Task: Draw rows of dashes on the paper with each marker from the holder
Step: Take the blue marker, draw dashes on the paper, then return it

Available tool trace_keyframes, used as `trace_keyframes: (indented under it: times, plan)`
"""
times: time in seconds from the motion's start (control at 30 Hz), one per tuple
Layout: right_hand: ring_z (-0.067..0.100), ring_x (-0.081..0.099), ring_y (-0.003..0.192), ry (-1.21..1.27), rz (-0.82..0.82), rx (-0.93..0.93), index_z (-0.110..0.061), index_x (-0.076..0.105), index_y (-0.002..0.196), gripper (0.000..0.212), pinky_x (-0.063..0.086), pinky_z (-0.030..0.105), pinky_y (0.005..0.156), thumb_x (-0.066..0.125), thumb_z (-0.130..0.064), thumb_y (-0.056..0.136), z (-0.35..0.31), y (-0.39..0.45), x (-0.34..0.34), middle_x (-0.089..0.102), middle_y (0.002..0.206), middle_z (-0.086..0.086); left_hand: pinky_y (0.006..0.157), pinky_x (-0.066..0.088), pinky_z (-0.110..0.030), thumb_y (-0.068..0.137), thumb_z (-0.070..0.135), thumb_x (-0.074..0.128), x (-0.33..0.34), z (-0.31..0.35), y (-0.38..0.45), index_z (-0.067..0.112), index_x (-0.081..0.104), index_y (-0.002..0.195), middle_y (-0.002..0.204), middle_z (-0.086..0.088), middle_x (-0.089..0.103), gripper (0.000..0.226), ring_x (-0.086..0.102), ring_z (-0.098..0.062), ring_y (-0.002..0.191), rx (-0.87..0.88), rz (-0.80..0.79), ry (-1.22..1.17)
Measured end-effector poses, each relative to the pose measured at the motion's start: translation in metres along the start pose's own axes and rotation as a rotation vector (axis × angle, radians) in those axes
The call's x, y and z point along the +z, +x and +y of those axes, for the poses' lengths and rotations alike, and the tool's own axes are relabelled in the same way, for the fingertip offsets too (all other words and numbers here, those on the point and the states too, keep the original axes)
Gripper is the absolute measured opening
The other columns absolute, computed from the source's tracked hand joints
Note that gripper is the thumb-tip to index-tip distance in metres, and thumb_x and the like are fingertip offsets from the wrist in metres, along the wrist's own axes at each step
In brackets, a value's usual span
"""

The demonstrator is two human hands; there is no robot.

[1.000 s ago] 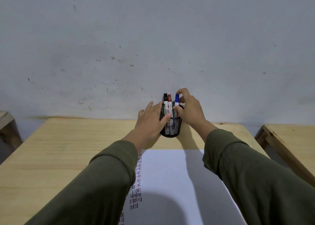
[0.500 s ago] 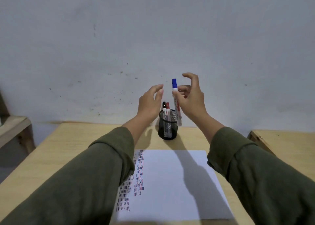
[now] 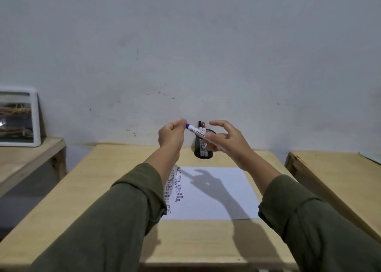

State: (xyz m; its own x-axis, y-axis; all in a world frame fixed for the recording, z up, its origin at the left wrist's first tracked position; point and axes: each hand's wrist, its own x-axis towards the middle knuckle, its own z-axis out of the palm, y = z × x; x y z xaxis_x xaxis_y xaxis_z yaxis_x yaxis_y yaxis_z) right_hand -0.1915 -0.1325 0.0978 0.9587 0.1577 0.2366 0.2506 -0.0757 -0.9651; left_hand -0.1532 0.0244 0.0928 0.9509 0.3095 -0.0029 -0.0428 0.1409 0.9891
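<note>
Both hands are raised above the table's far end, with the blue marker [image 3: 195, 131] lying sideways between them. My right hand [image 3: 224, 141] grips its white barrel. My left hand [image 3: 172, 134] pinches the blue cap end. Just behind them stands the black mesh holder [image 3: 203, 150], with a black marker [image 3: 200, 123] and a red marker [image 3: 203, 124] upright in it. The white paper [image 3: 214, 193] lies in front of the holder, with columns of dashes [image 3: 175, 186] near its left edge, partly hidden by my left sleeve.
The wooden table [image 3: 115, 189] backs onto a grey wall. A second table [image 3: 338, 181] stands to the right and a lower one [image 3: 26, 156] to the left, carrying a white framed picture [image 3: 18, 119].
My right hand lifted the blue marker out of the holder and turned it sideways. My left hand left the holder and closed on the marker's cap end.
</note>
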Motion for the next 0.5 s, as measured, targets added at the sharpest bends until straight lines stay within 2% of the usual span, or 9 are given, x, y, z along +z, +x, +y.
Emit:
trace_keyframes:
  times: [0.07,0.17,0.23,0.33,0.43,0.5]
  plan:
    - [0.019,0.061,0.063,0.133,0.015,-0.022,-0.020,0.058,0.111,0.029,0.050,0.027,0.069,0.067,-0.013,0.084,0.001,-0.009,0.003,0.071,0.074,0.005,0.082,0.033,-0.023,0.087,0.038,0.060,-0.003,-0.002,-0.011,0.013,0.069,0.108,0.102,0.001,0.063,0.033,0.049,-0.015,0.095,-0.075,0.053,-0.037]
    - [0.019,0.059,0.064,0.262,0.072,-0.048,-0.020,0.064,0.104,0.023,0.045,0.033,0.075,0.067,-0.009,0.083,0.004,-0.018,0.010,0.066,0.081,0.011,0.083,0.032,-0.022,0.087,0.039,0.061,-0.002,-0.004,-0.023,0.012,0.069,0.108,0.109,-0.002,0.067,0.036,0.050,-0.015,0.096,-0.109,0.049,-0.065]
    - [0.017,0.063,0.066,0.299,0.090,-0.040,-0.015,0.065,0.106,0.022,0.048,0.031,0.077,0.067,-0.013,0.084,0.006,-0.020,0.015,0.065,0.083,0.011,0.082,0.032,-0.022,0.086,0.039,0.062,0.000,-0.003,-0.031,0.013,0.069,0.107,0.109,-0.001,0.068,0.035,0.051,-0.014,0.097,-0.094,0.017,-0.055]
    - [0.013,0.066,0.066,0.353,0.113,-0.015,-0.006,0.064,0.109,0.026,0.053,0.023,0.070,0.063,-0.021,0.088,0.006,-0.020,0.020,0.066,0.082,0.009,0.077,0.038,-0.020,0.085,0.039,0.063,0.004,-0.001,-0.039,0.011,0.068,0.108,0.107,-0.001,0.068,0.036,0.054,-0.011,0.100,-0.055,-0.068,-0.066]
    - [0.012,0.066,0.063,0.465,0.137,-0.014,-0.012,0.065,0.098,0.016,0.053,0.021,0.065,0.061,-0.024,0.089,0.005,-0.018,0.021,0.068,0.075,0.005,0.080,0.047,-0.022,0.089,0.031,0.059,0.002,0.000,-0.042,0.018,0.065,0.109,0.100,0.005,0.066,0.024,0.058,-0.008,0.100,-0.039,-0.192,-0.150]
    - [0.011,0.065,0.061,0.529,0.133,-0.012,-0.014,0.065,0.094,0.016,0.053,0.020,0.064,0.058,-0.027,0.090,0.005,-0.017,0.022,0.069,0.071,0.003,0.067,0.046,-0.018,0.094,0.027,0.051,-0.002,-0.001,-0.043,0.023,0.060,0.116,0.095,0.014,0.065,0.024,0.059,0.002,0.090,-0.044,-0.307,-0.238]
